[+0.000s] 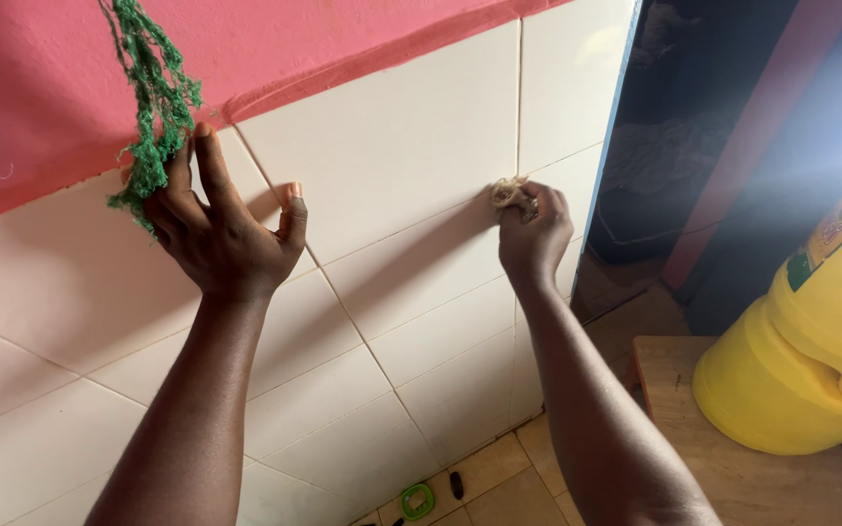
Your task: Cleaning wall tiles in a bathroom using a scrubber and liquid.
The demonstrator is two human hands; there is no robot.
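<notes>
Left hand (221, 229) spread wide on tiled wall (401, 146), right hand (533, 234) pinching pale scrubber (507, 192), yellow jerrycan (811, 341) contents unseen.

The one camera sits on my head, close to the tiled wall (411, 146), looking forward and downward along both my forearms, with the floor (499, 487) at the bottom edge.
</notes>
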